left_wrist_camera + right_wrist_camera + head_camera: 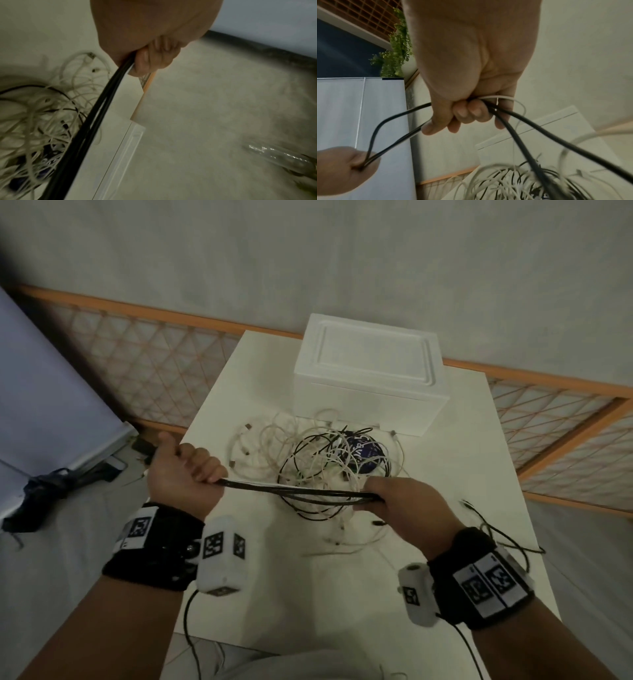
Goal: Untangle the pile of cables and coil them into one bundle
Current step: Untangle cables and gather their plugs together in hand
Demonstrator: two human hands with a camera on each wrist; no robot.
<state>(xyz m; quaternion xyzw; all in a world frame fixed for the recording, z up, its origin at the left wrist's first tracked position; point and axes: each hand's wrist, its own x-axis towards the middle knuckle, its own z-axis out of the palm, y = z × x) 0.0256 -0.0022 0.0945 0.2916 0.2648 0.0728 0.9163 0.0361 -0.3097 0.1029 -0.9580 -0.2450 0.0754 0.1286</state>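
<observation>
From the head cam: both hands are up over the near half of the white table (445, 542), fists closed. The left hand (185, 470) sits just past the table's left edge, fingers curled tight round a few black cable strands (291, 490) that run nearly straight across to the right hand (400, 501), which grips the other end along with a white strand. Behind that line the pile (325, 463) of white and black cables lies mid-table, some loops draped over a dark blue thing (364, 455). A white foam box (370, 378) stands at the far edge, just behind the pile. A loose black cable (496, 529) trails off the right edge.

Left wrist cam: the left hand (150, 40) is clenched on the black strands (96, 115), which drop down past the table's edge (135, 135). The pile (42, 115) is blurry off to the side.

Right wrist cam: the right hand (471, 81) is fisted on the black strands (539, 135) plus a thin white one (496, 97). A black loop goes over to the left hand (346, 169), pinched there. The pile (513, 182) is below, with the box (547, 135) behind it.
</observation>
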